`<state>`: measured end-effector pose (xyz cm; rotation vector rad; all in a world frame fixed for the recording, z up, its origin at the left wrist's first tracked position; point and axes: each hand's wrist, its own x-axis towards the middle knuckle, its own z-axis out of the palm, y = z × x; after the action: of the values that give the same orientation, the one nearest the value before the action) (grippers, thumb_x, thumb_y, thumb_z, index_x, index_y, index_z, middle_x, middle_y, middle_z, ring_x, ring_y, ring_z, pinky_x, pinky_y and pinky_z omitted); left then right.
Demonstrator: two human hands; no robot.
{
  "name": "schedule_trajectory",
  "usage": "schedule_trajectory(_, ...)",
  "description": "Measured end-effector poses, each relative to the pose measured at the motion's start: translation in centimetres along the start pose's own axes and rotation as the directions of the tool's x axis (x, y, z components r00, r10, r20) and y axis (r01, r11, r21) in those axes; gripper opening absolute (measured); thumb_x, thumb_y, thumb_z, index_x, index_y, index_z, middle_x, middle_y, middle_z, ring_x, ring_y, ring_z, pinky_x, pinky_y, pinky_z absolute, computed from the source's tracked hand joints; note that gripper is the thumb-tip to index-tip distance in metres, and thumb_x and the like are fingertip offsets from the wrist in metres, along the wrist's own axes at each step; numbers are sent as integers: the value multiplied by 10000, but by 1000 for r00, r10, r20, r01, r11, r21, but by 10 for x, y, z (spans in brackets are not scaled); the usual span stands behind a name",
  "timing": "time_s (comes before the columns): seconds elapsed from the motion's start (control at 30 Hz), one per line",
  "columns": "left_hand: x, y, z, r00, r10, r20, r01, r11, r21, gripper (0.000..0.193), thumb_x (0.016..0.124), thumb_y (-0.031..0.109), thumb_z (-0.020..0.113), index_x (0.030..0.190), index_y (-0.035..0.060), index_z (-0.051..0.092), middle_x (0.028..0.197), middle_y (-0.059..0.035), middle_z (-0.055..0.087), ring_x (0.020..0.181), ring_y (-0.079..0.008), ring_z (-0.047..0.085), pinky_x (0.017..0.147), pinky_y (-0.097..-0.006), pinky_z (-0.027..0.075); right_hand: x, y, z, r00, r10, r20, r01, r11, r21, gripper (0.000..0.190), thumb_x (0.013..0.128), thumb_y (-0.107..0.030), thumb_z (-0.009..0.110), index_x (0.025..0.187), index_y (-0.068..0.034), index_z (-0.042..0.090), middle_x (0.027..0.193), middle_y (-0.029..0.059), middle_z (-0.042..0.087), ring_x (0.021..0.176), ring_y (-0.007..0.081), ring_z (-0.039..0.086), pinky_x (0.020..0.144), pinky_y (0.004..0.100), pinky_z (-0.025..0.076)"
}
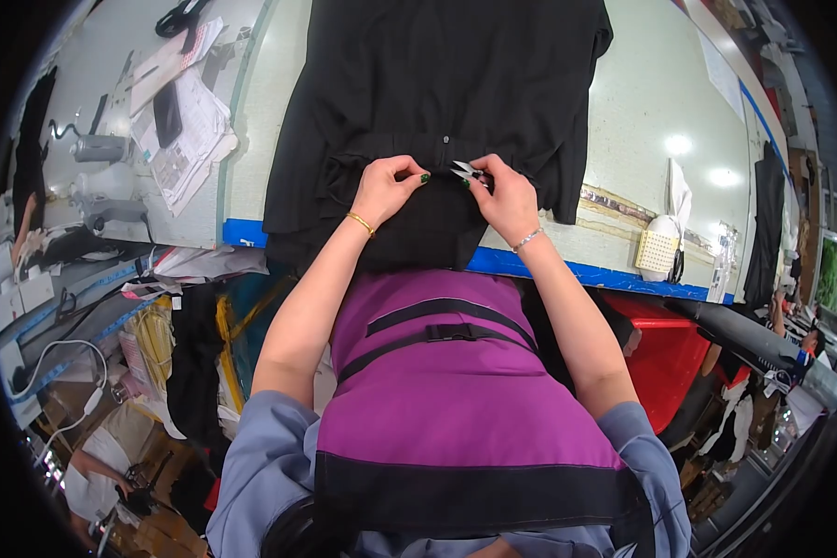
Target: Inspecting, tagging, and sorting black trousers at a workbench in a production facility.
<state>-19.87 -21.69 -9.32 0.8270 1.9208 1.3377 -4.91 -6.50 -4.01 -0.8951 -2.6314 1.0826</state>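
Observation:
A black fabric garment [453, 84] lies over the near edge of the table, with gathers and a small metallic piece [446, 139] near its middle. My left hand [389, 187] is over the garment, thumb and index finger pinched together at the dark fabric; whether a thread is between them is too small to tell. Just right of it, my right hand [506, 197] holds small thread snips [466, 169], whose two pointed blades are apart and point left towards my left fingertips. The snips' handle is mostly hidden by my fingers.
Papers [195, 146] with a dark phone [168, 117] lie on the left table. On the right stand a white bottle [662, 234] and a clear plastic item [722, 265]. Blue tape [565, 270] lines the table edge; a red bin [666, 370] is below. Other people work farther off.

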Motion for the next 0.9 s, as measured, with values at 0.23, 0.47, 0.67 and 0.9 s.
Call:
schedule_trajectory(0.23,-6,8,11,977,-32,-213,58,991,117,73,768,60,678,823,22,647,721,-80,647,651,-123,618,618,-240,470,16,-18,6,938,-338,79,336,828,-449,194,772,-158,672,926,-89,578,751,66,641,722,256,635,618,347,486)
schedule_trajectory(0.47,-6,12,35,918,244,-313,-126,927,353,123,767,81,671,864,47,605,719,-82,578,637,-242,591,595,-318,478,18,0,19,995,-66,-74,52,984,-173,200,784,-167,665,946,-91,576,756,78,646,719,261,640,628,360,490)
schedule_trajectory(0.67,6,5,26,934,277,-225,-182,912,367,83,798,64,623,873,46,593,723,-87,573,654,-261,594,603,-322,484,15,8,20,1000,17,9,-16,996,-87,205,796,-177,654,964,-94,568,772,89,644,736,270,637,638,372,490)
schedule_trajectory(0.9,11,-7,16,981,-144,-129,131,986,-101,93,795,43,620,881,25,592,732,-93,592,645,-224,606,602,-300,480,9,5,14,998,10,57,-6,998,-68,216,792,-179,662,974,-96,580,773,87,648,739,262,642,644,369,493)
